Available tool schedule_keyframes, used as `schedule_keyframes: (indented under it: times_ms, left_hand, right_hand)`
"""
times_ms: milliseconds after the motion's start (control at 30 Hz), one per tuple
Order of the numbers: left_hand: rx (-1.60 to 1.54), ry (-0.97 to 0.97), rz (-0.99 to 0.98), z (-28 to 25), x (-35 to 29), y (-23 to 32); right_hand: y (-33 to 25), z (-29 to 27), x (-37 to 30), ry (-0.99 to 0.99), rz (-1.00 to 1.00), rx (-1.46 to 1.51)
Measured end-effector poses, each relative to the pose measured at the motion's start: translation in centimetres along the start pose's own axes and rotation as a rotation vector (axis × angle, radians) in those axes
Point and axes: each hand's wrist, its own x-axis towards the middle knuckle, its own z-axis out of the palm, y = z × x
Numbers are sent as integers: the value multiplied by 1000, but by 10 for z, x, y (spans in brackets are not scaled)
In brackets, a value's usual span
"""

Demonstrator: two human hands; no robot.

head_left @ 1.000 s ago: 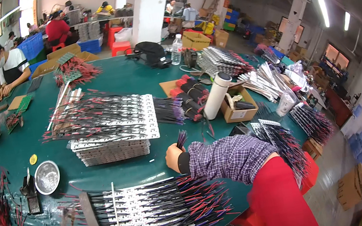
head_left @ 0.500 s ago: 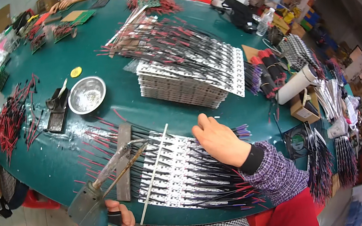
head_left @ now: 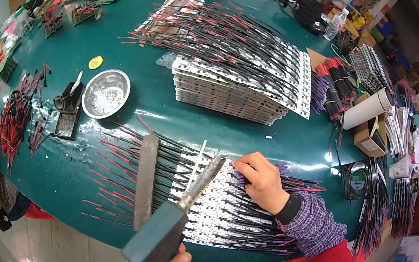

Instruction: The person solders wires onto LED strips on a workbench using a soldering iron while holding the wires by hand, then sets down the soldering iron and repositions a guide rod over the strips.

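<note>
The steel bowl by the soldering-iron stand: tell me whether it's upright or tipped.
Upright. The steel bowl sits flat on the green table, its round rim level and its mouth facing up, with pale bits lying inside.

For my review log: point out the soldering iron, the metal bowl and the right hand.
soldering iron [head_left: 156, 239], head view, on its dark green handle.
metal bowl [head_left: 105, 93], head view, on its inner bottom.
right hand [head_left: 263, 180], head view, on the back of the hand.
</note>
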Motion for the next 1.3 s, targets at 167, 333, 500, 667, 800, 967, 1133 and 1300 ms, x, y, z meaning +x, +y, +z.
schedule_keyframes:
  times_ms: [167,333,500,667,800,967,1133,1300]
  left_hand:
    - [178,-82,168,-10,-9,5]
    - [397,-175,182,22,31,9]
    - [371,-148,233,29,46,-18]
    - [351,-120,194,34,50,-25]
    - [385,-159,186,37,55,-23]
    - [449,-177,200,38,57,-23]
    - [477,-187,174,39,56,-17]
    - [532,-198,146,38,54,-12]
  right_hand:
    - [1,-1,3,0,-33,4]
    - [3,-2,5,-46,-48,-59]
    - [2,-3,7,-73,-41,-66]
    - [1,-4,8,-92,-21,-66]
    - [1,-4,7,-105,-12,-67]
    - [-1,-3,9,-90,4,-38]
    - [-1,-3,9,-71,18,-17]
    - [-3,-3,11,-61,2,-30]
